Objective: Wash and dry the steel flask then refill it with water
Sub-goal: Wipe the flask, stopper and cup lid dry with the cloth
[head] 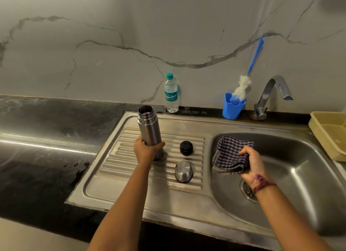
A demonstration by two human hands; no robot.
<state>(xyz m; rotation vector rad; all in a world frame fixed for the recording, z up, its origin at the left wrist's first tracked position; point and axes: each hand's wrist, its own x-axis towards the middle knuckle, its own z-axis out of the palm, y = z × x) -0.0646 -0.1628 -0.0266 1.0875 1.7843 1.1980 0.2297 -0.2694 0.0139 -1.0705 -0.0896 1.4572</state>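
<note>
Steel flask (149,130), gripped by left hand (147,149); right hand (251,161) clutches cloth (231,153) at three o'clock; drying probably finished, refill remains.

1. Brushed, shiny steel is seen on the flask (149,130), cup (183,171) and sink (299,168).
2. Checked woven cloth (231,153) looks matt.
3. The bottle (171,93) is clear plastic; the holder (233,106) is glossy blue plastic.
4. The counter (46,123) is polished dark stone.

Dim warm indoor light; glare streaking across the dark counter (46,144) and sink basin (303,175). Wide-angle lens bending edges, corners vignetting. Focus holding sharp at centre.
</note>
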